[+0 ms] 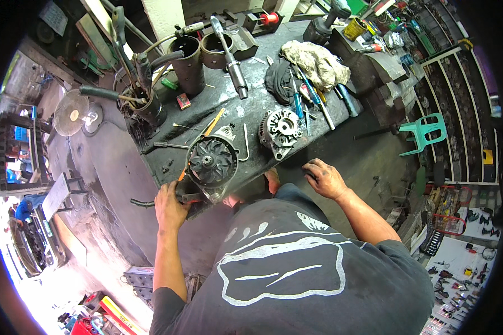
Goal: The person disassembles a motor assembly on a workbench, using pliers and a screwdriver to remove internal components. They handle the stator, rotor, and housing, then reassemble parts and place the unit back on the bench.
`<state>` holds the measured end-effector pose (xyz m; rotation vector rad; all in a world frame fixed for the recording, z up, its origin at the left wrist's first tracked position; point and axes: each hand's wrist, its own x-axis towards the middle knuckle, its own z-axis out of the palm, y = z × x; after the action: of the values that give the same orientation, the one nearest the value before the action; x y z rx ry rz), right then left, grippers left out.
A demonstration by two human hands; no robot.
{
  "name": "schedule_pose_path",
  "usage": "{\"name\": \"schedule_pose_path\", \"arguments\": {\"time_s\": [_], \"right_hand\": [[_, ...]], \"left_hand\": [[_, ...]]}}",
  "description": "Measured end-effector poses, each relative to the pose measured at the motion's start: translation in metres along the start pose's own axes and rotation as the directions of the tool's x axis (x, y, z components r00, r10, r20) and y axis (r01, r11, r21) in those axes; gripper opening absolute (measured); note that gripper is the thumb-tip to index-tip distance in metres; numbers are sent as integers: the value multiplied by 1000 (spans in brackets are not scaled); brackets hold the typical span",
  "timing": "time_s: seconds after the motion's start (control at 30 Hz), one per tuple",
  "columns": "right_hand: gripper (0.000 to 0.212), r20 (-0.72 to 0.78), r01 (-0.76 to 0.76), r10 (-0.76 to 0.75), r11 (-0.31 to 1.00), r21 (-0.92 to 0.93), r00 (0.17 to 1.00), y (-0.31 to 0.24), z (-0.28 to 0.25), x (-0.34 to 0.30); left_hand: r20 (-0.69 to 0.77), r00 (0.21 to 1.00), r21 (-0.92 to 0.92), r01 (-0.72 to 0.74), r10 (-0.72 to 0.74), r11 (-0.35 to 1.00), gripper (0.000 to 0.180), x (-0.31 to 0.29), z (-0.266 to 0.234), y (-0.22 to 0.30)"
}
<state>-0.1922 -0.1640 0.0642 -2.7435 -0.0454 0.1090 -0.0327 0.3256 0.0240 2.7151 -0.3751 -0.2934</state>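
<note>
On the near edge of the dark workbench, an alternator half with a black finned rotor [211, 161] sits in its metal housing. My left hand [171, 207] rests at the bench edge just left of it, fingers stretched forward and gripping nothing I can see; its thumb side is close to the housing's lower lug. Past the bench's front edge, my right hand [324, 178] hangs in the air with fingers loosely bent and apart, holding nothing visible. Nearer to it on the bench lies a silver slotted alternator end housing [280, 132]. A thin bent metal rod [246, 143] lies between the two parts.
A long metal air tool [230, 58] lies at the back beside dark metal cans [188, 67]. Screwdrivers [299, 105] and a beige rag [317, 62] are on the right. A turquoise stool [426, 133] stands to the right, a fan [75, 113] to the left.
</note>
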Motion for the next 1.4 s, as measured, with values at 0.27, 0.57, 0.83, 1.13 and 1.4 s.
{"name": "schedule_pose_path", "arguments": {"time_s": [0.27, 0.57, 0.83, 1.13, 1.4], "right_hand": [[32, 1, -28, 28, 999, 43, 1000, 4, 5, -1], [32, 11, -48, 48, 998, 42, 999, 8, 4, -3], [31, -16, -11, 12, 999, 54, 1000, 12, 5, -6], [28, -24, -12, 14, 997, 80, 1000, 14, 8, -6], [29, -47, 2, 1, 998, 58, 999, 15, 15, -7]], "left_hand": [[5, 1000, -11, 19, -18, 1000, 80, -3, 2, -1], [-16, 1000, -19, -4, 4, 1000, 82, -6, -2, 4], [-47, 999, -20, -10, 9, 1000, 81, -8, 3, 1], [-40, 999, -15, -20, 19, 1000, 78, -6, 3, 2], [-20, 1000, -17, -14, 13, 1000, 80, -5, 1, 3]]}}
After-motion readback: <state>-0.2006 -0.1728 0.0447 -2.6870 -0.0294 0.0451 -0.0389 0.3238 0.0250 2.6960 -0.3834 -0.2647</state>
